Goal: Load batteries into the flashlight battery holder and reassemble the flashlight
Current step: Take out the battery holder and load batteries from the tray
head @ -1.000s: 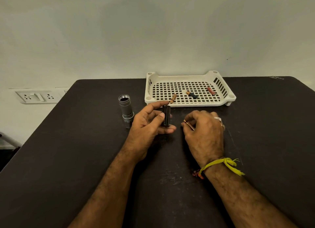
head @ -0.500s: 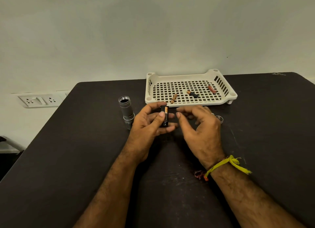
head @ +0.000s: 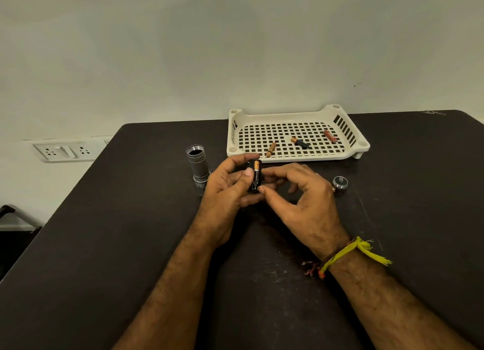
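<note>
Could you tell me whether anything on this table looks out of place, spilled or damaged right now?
Nothing stands out. The flashlight body stands upright, its end cap lies apart, three spare batteries rest in the tray, and the battery holder is between both hands.

A plain pale wall (head: 235, 48) is filling the upper half, dimly and evenly lit. A white socket strip (head: 66, 150) is sitting low on it at left. A dark scuffed counter (head: 117, 245) is occupying the foreground.
</note>
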